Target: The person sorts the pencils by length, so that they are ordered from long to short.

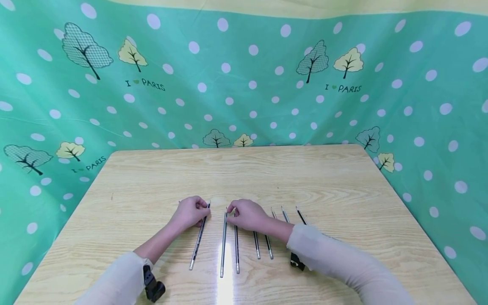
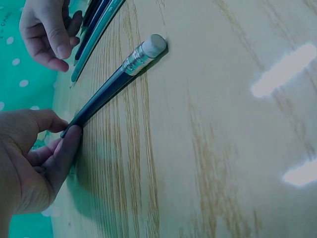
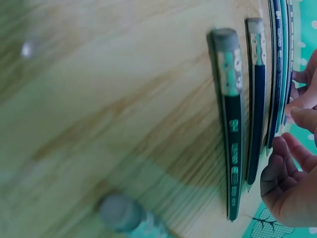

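Observation:
My left hand [image 1: 192, 212] pinches a dark pencil [image 1: 198, 243] near its far end between thumb and fingers. In the left wrist view, the white eraser of this pencil [image 2: 101, 94] points toward the camera, close over the table. My right hand [image 1: 248, 215] is at the far ends of a teal pencil [image 1: 223, 250] and a dark pencil [image 1: 237, 250]. Its thumb and index finger are apart, with the fingertips right at the teal pencil's tip. The right wrist view has the right hand [image 3: 292, 183] with loosely bent fingers beside the pencils' tips.
More pencils, among them a silvery one [image 1: 256, 245] and a dark one [image 1: 269, 248], lie under the right forearm. Beyond that arm show several pencil tips, one dark [image 1: 301, 215]. The wooden table [image 1: 236, 173] backs onto a green dotted cloth [image 1: 236, 59].

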The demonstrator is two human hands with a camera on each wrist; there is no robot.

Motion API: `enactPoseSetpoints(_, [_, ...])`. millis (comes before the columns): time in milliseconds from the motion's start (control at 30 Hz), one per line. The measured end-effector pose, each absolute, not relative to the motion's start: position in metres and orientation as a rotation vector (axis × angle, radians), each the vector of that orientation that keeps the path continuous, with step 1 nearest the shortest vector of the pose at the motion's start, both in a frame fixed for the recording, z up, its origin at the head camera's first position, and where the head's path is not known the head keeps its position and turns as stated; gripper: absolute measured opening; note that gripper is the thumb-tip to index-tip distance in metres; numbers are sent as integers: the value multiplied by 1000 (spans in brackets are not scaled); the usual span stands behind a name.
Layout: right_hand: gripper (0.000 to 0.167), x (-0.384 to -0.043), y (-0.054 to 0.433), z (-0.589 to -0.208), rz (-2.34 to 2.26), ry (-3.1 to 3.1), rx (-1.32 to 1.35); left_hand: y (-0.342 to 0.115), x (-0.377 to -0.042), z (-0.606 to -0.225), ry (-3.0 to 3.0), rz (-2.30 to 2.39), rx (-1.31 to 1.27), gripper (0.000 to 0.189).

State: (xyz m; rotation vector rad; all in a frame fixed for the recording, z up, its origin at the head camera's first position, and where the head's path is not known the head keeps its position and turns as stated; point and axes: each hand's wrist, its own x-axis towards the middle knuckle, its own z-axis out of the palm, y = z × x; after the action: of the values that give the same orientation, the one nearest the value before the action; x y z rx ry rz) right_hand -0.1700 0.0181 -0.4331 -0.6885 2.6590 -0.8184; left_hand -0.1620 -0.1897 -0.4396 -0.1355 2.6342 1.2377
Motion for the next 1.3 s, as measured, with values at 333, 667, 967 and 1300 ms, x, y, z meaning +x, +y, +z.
enactPoseSetpoints(333, [36,-161,12,-433,-731,2747,-615,-189,-161,-440,2630,1255,-154,21])
enactPoseSetpoints(667, [41,-158,8,-438,-607,2835,-554,-188,-161,-440,2615,1273,-151,19])
enactPoseSetpoints(967, [39,-158,2,-438,-590,2871,-534,-188,-161,-440,2614,1281,-154,19])
enactPoseSetpoints(1300, [35,-159,1,-438,-597,2880,-503,-189,-163,-442,2607,1288,-163,20])
